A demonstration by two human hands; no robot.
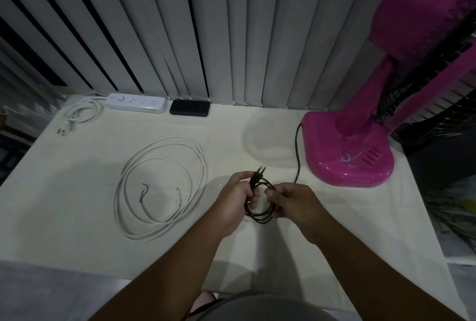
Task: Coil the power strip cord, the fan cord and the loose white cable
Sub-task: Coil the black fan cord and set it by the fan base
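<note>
Both hands are over the near middle of the table [77,191], which is covered with a cream cloth. The left hand [238,198] has its fingers curled around a small coil of the black fan cord [262,211], and the two-pin plug [258,175] stands up above its fingers. The right hand [291,199] pinches the right side of the same coil with the thumb and the fingers. From the coil the cord runs up and to the right, along the cloth, to the base of the pink fan [347,150], which stands at the right side of the table.

To the left of the hands the loose white cable [159,189] lies flat in a wide, loose ring, and its two ends lie inside the ring. At the far left corner the white power strip [136,103] lies along the vertical blinds [231,24], and its cord [82,112] is in a small bundle just to the left of it, with the plug near the table edge. A flat black box [189,108] lies just to the right of the strip.
</note>
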